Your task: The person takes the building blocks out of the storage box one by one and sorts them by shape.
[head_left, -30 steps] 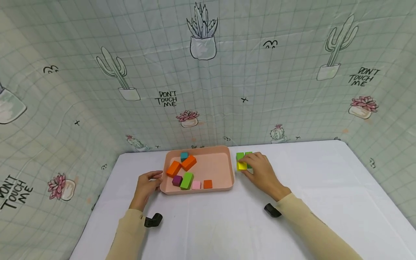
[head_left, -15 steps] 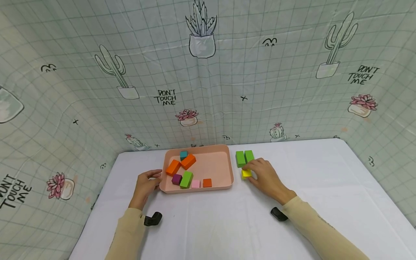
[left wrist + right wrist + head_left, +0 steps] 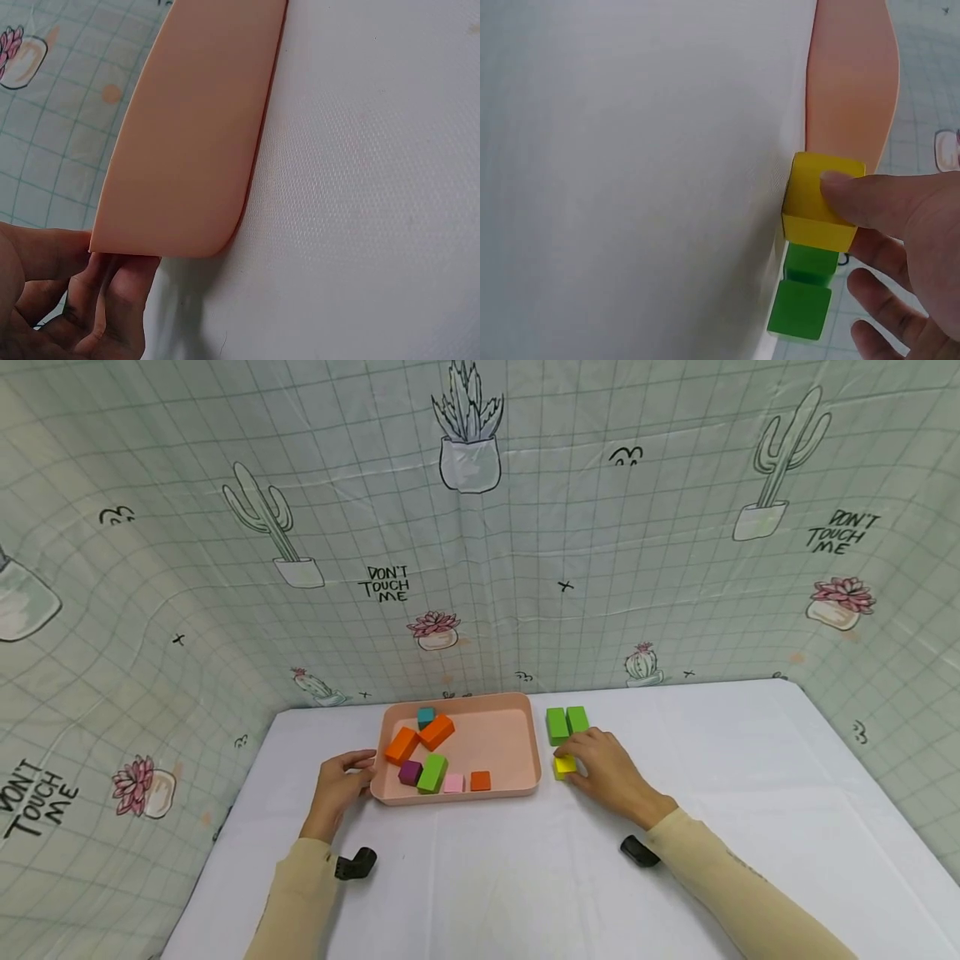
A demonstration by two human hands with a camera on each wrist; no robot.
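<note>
My right hand (image 3: 611, 774) pinches a yellow block (image 3: 564, 766) beside the peach tray (image 3: 498, 792); in the right wrist view the thumb presses on the block (image 3: 823, 232). Just behind it, two green blocks (image 3: 557, 727) stand side by side on the table. At the tray's left end is my left hand (image 3: 335, 789). The left wrist view has bent fingers (image 3: 127, 292) against the tray's end (image 3: 180, 187) near its rim; whether a digit reaches inside is hidden.
Inside the tray lie two orange blocks (image 3: 437, 732), a teal cube (image 3: 426, 718), a purple block (image 3: 410, 772), a green block (image 3: 432, 774), a pink block (image 3: 453, 783) and a small orange-red block (image 3: 481, 781). Behind the white table (image 3: 495, 885) hangs a printed cloth (image 3: 525, 543).
My right hand has brought the yellow block from in front of the green blocks toward me, then slightly left to the tray's side. The left hand and tray have stayed put.
</note>
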